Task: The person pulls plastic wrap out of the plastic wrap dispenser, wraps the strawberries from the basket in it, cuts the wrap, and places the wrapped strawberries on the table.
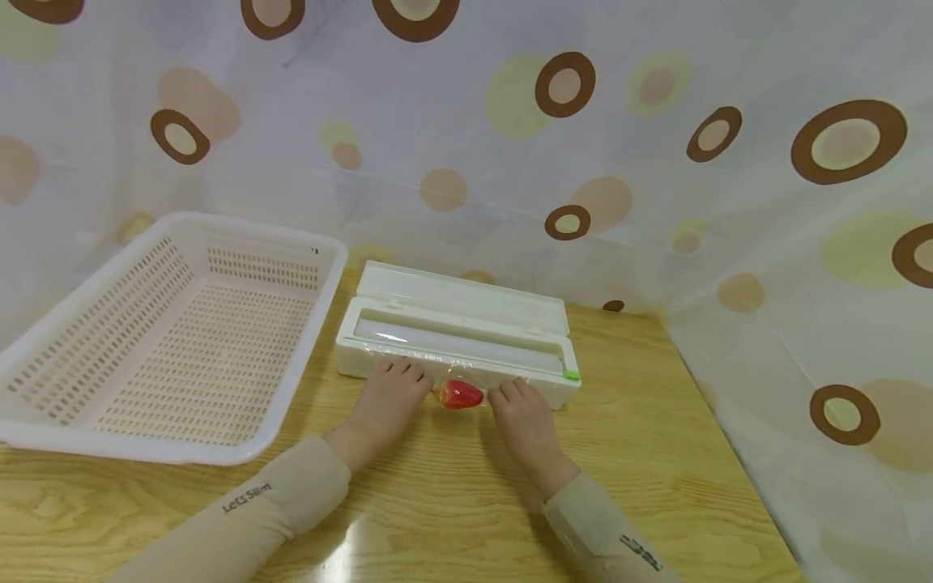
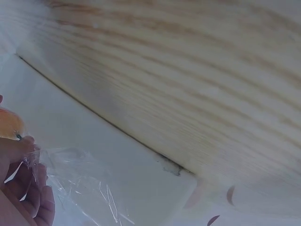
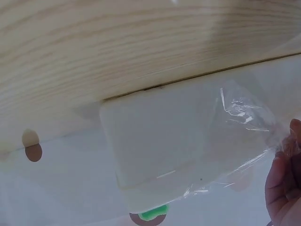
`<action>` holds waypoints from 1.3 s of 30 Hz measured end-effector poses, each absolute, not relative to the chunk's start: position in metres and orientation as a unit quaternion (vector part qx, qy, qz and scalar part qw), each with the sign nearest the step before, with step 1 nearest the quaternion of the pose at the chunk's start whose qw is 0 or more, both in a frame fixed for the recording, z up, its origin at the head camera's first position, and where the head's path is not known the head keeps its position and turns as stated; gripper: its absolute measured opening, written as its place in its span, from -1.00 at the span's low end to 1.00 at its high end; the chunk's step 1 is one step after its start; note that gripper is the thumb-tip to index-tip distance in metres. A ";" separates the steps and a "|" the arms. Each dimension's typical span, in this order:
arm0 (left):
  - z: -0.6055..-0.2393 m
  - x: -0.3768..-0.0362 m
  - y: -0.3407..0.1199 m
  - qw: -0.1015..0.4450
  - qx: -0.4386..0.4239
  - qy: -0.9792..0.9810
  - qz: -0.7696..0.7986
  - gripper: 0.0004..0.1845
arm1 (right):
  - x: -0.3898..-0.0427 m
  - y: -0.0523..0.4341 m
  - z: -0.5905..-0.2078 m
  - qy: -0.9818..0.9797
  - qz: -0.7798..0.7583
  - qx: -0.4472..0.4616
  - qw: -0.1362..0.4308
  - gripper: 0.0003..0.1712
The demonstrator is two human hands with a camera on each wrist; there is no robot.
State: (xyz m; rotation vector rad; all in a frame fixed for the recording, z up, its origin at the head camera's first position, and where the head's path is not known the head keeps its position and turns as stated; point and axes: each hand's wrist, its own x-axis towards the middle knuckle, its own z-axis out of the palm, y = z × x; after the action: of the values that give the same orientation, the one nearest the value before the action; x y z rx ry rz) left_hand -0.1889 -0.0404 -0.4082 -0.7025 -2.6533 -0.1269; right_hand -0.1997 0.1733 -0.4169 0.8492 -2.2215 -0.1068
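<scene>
- Both hands pinch the clear film: left hand (image 1: 389, 397) fingers (image 2: 28, 188) and right hand (image 1: 521, 413) fingers (image 3: 282, 188) curled on it.
- The strawberry (image 1: 461, 394) sits on the table (image 1: 452, 502) right between them, about equally near each, under the cling film (image 3: 235, 141).
- It lies sideways; tip direction unclear.
- Just behind it, the wrap dispenser (image 1: 455, 340) runs left-right, lid open.
- The basket (image 1: 175, 324) sits off to the left.

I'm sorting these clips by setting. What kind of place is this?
Probably a staged tabletop set for kitchen work: a wooden table, a spotted curtain as backdrop, a cling-film dispenser and a basket.
</scene>
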 end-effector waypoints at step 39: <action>-0.409 -0.189 -0.048 0.231 -0.261 -0.937 -0.015 -0.75 | -0.194 0.146 -0.406 -0.887 -0.090 0.323 0.318 -0.74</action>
State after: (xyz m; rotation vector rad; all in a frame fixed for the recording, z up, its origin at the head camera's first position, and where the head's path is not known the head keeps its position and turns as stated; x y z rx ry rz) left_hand -0.1890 -0.0477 -0.4093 -0.7175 -2.5767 -0.0420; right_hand -0.1939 0.1462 -0.4062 0.8493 -2.3343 -0.2367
